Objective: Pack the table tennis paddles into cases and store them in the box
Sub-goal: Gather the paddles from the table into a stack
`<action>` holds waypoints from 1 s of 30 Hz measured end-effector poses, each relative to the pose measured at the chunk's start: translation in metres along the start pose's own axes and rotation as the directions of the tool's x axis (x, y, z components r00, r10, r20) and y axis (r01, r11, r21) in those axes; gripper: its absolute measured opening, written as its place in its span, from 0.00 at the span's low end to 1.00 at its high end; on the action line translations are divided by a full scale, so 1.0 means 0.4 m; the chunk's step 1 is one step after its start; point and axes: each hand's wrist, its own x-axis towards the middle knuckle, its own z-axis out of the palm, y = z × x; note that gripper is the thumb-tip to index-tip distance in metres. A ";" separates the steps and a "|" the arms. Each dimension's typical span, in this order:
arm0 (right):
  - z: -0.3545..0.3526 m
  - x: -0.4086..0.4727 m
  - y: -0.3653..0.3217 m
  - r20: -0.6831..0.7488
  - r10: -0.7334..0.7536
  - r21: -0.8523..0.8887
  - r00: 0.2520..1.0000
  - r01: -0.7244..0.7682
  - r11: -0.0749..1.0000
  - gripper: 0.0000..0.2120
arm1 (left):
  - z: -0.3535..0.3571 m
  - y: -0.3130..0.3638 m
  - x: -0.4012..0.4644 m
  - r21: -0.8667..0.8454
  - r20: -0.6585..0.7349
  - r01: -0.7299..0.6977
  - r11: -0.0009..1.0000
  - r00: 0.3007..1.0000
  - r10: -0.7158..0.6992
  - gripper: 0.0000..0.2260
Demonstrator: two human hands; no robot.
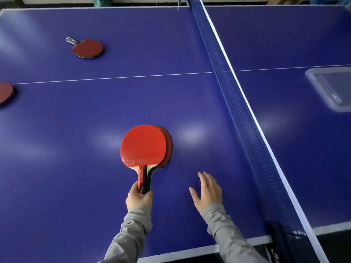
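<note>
Left hand point(139, 199) gripped handles of two stacked paddles point(145, 146) near worktop point(76, 130) near edge — blades lay flat. Right hand point(208, 190) hovered just beside, fingers spread, holding nothing. Third paddle point(87, 48) far left; fourth point(5, 93) at left edge. Clear box point(330, 88) beyond net point(237, 103), right edge.

Blue table tennis table point(79, 114), net point(235, 95) right of the fingers, paddle pairs point(87, 48) far ahead-left, clear box point(331, 88) beyond net.
</note>
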 end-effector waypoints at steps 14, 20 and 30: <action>0.135 -0.428 -0.085 -0.061 0.233 -0.018 0.971 -0.235 0.972 0.31 | -0.209 -0.181 -0.127 0.140 0.319 -0.254 0.957 0.927 0.199 0.09; 0.157 -0.595 -0.050 -0.088 0.359 -0.008 0.929 -0.361 0.933 0.30 | -0.225 -0.234 -0.229 0.198 0.449 -0.354 0.914 0.862 0.237 0.06; 0.216 -0.892 0.141 -0.015 0.488 0.008 0.873 -0.488 0.873 0.30 | -0.156 -0.344 -0.504 0.248 0.578 -0.520 0.818 0.757 0.306 0.07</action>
